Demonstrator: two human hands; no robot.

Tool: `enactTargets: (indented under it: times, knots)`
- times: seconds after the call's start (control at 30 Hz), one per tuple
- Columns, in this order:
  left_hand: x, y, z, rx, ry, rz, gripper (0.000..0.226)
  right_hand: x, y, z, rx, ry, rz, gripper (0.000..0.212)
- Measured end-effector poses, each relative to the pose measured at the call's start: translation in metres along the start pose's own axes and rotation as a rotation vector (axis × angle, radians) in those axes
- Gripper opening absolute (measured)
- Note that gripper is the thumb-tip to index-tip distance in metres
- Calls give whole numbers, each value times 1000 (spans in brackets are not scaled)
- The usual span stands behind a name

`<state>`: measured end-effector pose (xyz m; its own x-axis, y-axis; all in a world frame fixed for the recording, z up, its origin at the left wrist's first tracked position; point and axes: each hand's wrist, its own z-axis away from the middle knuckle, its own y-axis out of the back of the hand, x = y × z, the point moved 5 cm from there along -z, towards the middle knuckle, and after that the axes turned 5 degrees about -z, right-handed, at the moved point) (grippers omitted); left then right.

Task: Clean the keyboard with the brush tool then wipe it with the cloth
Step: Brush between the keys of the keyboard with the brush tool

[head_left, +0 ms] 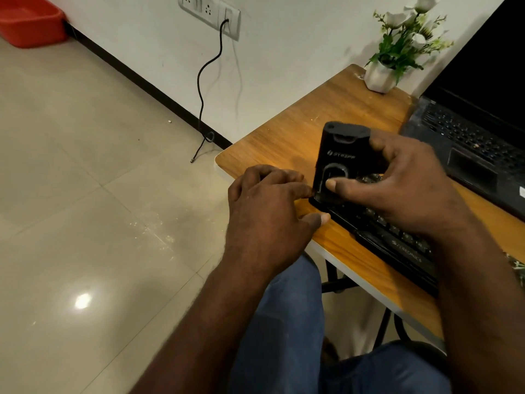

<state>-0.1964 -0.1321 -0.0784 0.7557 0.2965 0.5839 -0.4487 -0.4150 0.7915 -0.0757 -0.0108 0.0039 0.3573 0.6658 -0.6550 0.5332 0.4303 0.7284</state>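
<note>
A black keyboard [397, 240] lies along the near edge of the wooden table [301, 129]. My right hand [406, 180] grips a black rectangular brush tool [341, 155], held upright on the keyboard's left end, thumb across its lower front. My left hand [270, 206] rests at the keyboard's left corner, fingers curled, thumb and fingertips touching the keyboard's edge. No cloth is visible.
An open black laptop [477, 132] sits at the right, behind the keyboard. A white pot of artificial flowers [380, 76] stands at the table's far corner. A black cable [204, 81] hangs from a wall socket. A red bin [31, 21] is on the floor far left.
</note>
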Motion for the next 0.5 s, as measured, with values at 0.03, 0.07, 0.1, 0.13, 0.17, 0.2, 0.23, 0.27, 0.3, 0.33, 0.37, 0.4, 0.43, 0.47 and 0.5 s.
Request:
enactTargets:
  times: [0.03, 0.07, 0.1, 0.13, 0.17, 0.2, 0.23, 0.27, 0.3, 0.33, 0.37, 0.4, 0.43, 0.47, 0.5]
  knots:
    - [0, 0, 0, 1, -3, 2, 53, -1, -2, 1, -43, 3, -28, 56]
    - [0, 0, 0, 0, -4, 4, 53, 0, -2, 2, -56, 5, -49, 55]
    - [-1, 0, 0, -2, -3, 4, 53, 1, -1, 2, -29, -2, -59, 54]
    - [-1, 0, -1, -6, -2, 1, 53, 3, 1, 3, 23, -8, -43, 55]
    - [-2, -1, -1, -10, -1, -2, 54, 4, 2, 3, 63, -8, -16, 57]
    - [-2, -1, -1, -13, 0, -2, 54, 5, 2, 4, 64, -7, -12, 57]
    - [-2, -1, 0, -13, 1, 1, 54, 3, -1, 5, 24, -7, -33, 57]
    - [-2, -1, 0, -8, 2, 4, 54, 1, -4, 6, -38, 4, -50, 57]
    - [-2, -1, -1, -4, 2, 4, 53, -2, -7, 7, -80, 28, -52, 57]
    - [-2, 0, -1, -2, 1, 3, 53, -3, -7, 7, -75, 47, -44, 56]
    - [-2, 0, -1, -5, 1, 3, 53, -3, -5, 7, -23, 51, -36, 55]
    - [-2, -1, -1, -12, 1, 2, 54, -2, -3, 7, 47, 46, -16, 55]
    - [-1, -1, -1, -18, 2, 2, 54, -1, -2, 7, 89, 40, 7, 55]
    - [-1, -1, 0, -18, 3, 2, 54, -1, -3, 8, 83, 37, 16, 55]
    - [0, -1, 0, -12, 2, 3, 54, -2, -6, 8, 40, 37, 10, 55]
